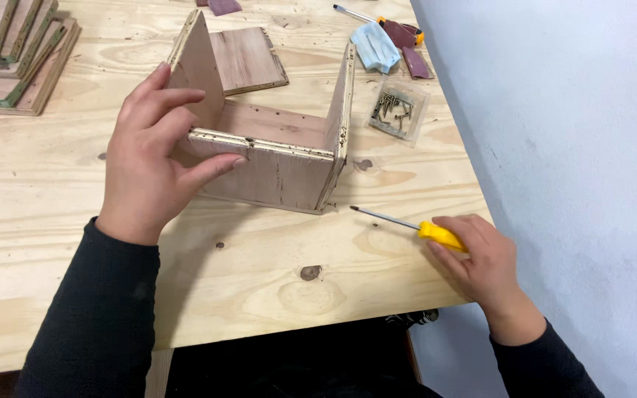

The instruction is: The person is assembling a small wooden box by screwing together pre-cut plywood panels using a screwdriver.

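Plywood box (270, 151), open-topped, 3 walls up, sits mid worktop (31, 191), slightly left of centre. Left hand (149, 158) spread open, braced on box's left wall and near-left corner, thumb on front panel. Screwdriver (414, 226) lies near right of box, long axis running left-right, tip toward box's near-right corner, yellow handle at right. Right hand (481, 258) curled round that handle, so it's the nearer one. Screw packet (398, 110) far right, beyond box.
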